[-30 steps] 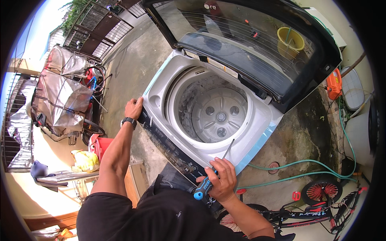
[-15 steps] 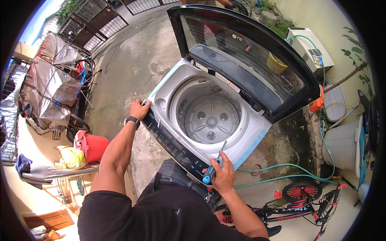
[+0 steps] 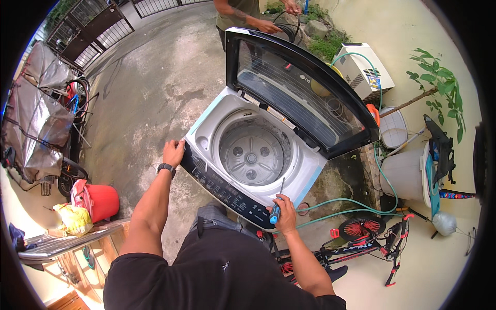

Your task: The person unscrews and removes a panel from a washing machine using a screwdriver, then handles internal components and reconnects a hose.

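A top-loading washing machine (image 3: pixel 302 173) stands in front of me with its dark-framed lid (image 3: pixel 305 98) raised. Its round metal tub (image 3: pixel 251 158) shows bare inside. My left hand (image 3: pixel 174 153) grips the near left corner, fingers bent over the end of the black control panel (image 3: pixel 219 188). Over the panel's right end, my right hand (image 3: pixel 284 214) is closed on a screwdriver (image 3: pixel 275 212) with a blue and black handle. The thin shaft points away from me over the white top rim, near the tub opening; whether the tip touches cannot be made out.
Beyond the lid another person's hands (image 3: pixel 268 26) hold a dark hose. A green hose (image 3: pixel 341 214) runs along the floor at right, near a fallen bicycle (image 3: pixel 361 248) and a grey bin (image 3: pixel 403 178). At left are a red bucket (image 3: pixel 102 200) and a covered motorbike (image 3: pixel 41 113).
My view has shifted, so the machine sits lower and further left. The other person's arms and hose now show more. My left hand stays at the corner; my right keeps the screwdriver.
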The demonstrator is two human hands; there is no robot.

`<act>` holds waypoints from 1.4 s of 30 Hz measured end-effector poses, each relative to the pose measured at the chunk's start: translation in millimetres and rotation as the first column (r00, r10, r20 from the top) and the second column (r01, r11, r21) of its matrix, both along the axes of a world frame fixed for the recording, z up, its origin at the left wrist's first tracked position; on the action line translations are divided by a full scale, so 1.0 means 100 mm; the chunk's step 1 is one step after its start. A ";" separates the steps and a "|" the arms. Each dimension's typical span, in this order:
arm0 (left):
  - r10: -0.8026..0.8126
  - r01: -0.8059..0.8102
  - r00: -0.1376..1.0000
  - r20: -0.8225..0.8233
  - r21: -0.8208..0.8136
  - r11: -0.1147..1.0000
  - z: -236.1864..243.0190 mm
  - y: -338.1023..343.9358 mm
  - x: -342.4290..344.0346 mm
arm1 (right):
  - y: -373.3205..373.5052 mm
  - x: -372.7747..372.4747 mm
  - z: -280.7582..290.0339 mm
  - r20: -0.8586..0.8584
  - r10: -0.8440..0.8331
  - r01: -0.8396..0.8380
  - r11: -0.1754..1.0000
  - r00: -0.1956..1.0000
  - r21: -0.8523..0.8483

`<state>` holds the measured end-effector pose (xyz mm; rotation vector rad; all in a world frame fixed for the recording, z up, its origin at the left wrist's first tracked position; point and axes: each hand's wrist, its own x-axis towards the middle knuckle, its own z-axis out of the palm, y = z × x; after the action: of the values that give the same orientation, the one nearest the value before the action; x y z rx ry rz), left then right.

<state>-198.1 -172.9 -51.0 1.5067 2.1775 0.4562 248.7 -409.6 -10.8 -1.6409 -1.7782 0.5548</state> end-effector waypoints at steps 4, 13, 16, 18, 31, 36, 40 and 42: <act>0.061 -0.036 0.981 0.187 -0.133 0.990 -0.22 0.03 -0.17 | 0.06 0.00 0.17 -0.101 -0.061 0.055 0.997 0.993 -0.059; 0.236 -0.081 0.819 0.524 -0.302 0.950 -0.78 -0.25 -0.43 | -0.44 0.11 0.78 -0.706 -0.535 0.480 0.822 0.465 -0.306; 0.088 -0.011 0.789 0.609 -0.129 0.992 -1.20 -0.27 -0.81 | -0.40 0.09 0.93 -0.779 -0.435 0.454 0.863 0.451 -0.219; 0.040 0.020 0.784 0.620 -0.089 0.996 -1.26 -0.35 -0.87 | -0.26 0.05 1.01 -0.769 -0.383 0.346 0.911 0.511 -0.224; 0.041 -0.039 0.697 0.716 -0.018 0.999 -0.72 -0.71 -0.62 | 0.77 -0.90 1.34 -0.535 -0.370 0.091 0.874 0.759 -0.477; -0.128 0.304 0.622 0.773 -0.087 0.949 -0.54 -0.46 -1.10 | 0.92 -1.76 1.11 -0.136 -0.460 0.265 0.701 0.877 -0.662; -0.318 0.447 0.604 0.731 0.019 0.894 -0.61 -0.33 -1.24 | 1.04 -2.27 0.88 0.257 0.009 0.154 0.779 0.966 -0.607; -0.281 0.436 0.613 0.738 -0.020 0.900 -0.66 -0.30 -1.20 | 1.15 -2.40 0.85 0.301 0.040 0.157 0.785 0.953 -0.599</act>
<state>-318.4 -203.2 -116.5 1.2974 1.2148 0.5525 8.7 -294.2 74.0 -2.3275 -1.8576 0.9855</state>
